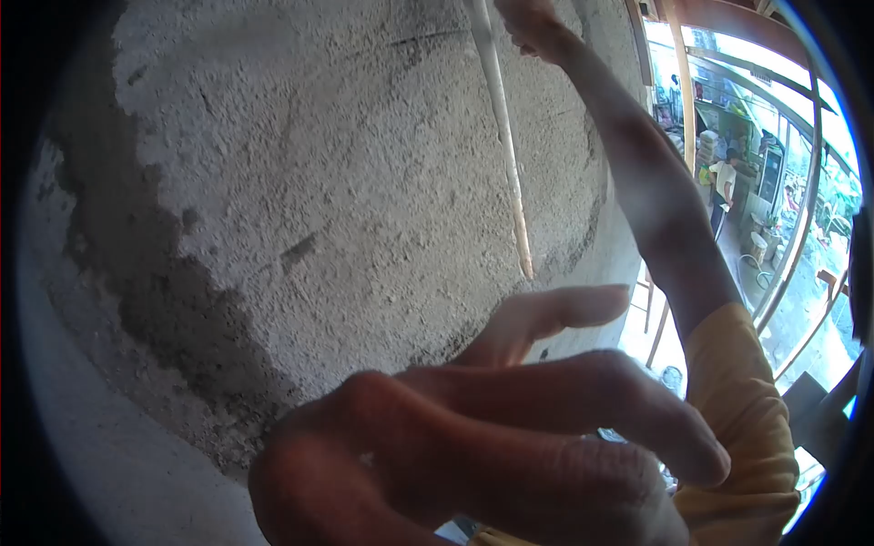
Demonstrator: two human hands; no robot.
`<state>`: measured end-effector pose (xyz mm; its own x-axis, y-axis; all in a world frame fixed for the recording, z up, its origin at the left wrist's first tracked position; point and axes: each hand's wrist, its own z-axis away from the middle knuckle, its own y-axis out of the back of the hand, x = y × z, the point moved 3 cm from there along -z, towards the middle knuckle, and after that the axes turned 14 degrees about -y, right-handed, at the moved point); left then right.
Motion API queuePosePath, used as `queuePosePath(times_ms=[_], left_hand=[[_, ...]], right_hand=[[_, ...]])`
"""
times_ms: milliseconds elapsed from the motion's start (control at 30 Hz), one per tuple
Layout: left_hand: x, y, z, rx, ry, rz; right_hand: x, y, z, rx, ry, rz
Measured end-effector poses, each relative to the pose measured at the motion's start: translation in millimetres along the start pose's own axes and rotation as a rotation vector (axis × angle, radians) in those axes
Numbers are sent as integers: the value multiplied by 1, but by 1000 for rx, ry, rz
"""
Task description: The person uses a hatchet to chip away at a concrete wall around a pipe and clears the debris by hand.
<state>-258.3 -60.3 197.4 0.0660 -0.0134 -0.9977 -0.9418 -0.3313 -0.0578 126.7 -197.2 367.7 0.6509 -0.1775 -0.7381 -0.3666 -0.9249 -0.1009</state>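
Note:
Close to the camera, my left hand [482, 437] fills the lower middle with its fingers loosely bent and thumb apart. It is open, and nothing shows in it. My right arm, in a yellow sleeve [739, 409], stretches up along the wall. At the top edge my right hand [535, 29] has curled fingers and is partly cut off; what it holds, if anything, is hidden. Just left of it, a long thin pale strip [505, 127] runs down the rough plastered wall [364, 200]. Its lower end stops above my left thumb.
A darker, damp-looking band [173, 282] borders the rough plaster, with smoother wall [118, 437] at lower left. To the right, wooden posts [685, 82] frame an opening. Beyond it a person [724, 185] stands among stacked sacks and other items.

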Motion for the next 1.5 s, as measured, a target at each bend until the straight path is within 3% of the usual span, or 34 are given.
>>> queuePosePath(times_ms=[33,67,167,200,300,433,467,567,600,700,733,767,833,867,967,1033,1100,1200,1300,1333,1433,1500], left_hand=[[-2,-1,-1,10,12,-24],[-4,-3,0,9,25,-34],[-5,-7,3,-1,20,-6],[-4,-6,3,2,25,4],[-6,-4,5,3,33,-6],[-5,-9,10,-4,48,14],[-4,-8,12,-3,53,30],[-5,-5,15,4,53,27],[-6,-6,16,8,65,17],[-7,-13,18,3,64,30],[-7,-12,18,9,65,51],[-8,-12,20,15,72,47],[-9,-8,21,13,55,45],[-10,-10,22,24,67,34],[-12,-14,26,23,63,38],[-12,-11,29,29,58,45],[-13,-6,33,28,37,40],[-18,-9,37,28,58,11],[-17,-10,40,39,69,33],[-17,-9,42,37,81,27],[-18,-6,45,29,95,24],[-19,-10,48,8,94,29]], right_hand=[[-25,13,14,-107,-154,-16],[-39,22,28,-115,-65,-115],[-15,-7,-23,339,414,-153],[-14,-16,-22,338,373,-36],[-46,5,-11,-171,-182,-214],[-34,-10,-27,353,446,-107],[-14,-29,-43,394,514,-94],[-11,-23,-61,-247,-357,-276],[-57,2,-4,-88,-187,-94],[-51,-1,-22,154,375,-218],[-25,-27,-66,487,439,-41],[-15,-37,-88,305,325,206],[-45,-6,-45,-238,6,-18],[-67,6,-24,-154,-11,-123],[-70,0,-38,291,493,-266],[-40,-32,-63,387,508,-130],[-54,-28,-54,14,-108,99],[-97,3,-1,18,79,-124],[-46,-44,-64,557,379,-77],[-26,-62,-117,389,340,232],[-75,-20,-46,-6,-60,-21],[-74,-26,-44,163,115,-129]])
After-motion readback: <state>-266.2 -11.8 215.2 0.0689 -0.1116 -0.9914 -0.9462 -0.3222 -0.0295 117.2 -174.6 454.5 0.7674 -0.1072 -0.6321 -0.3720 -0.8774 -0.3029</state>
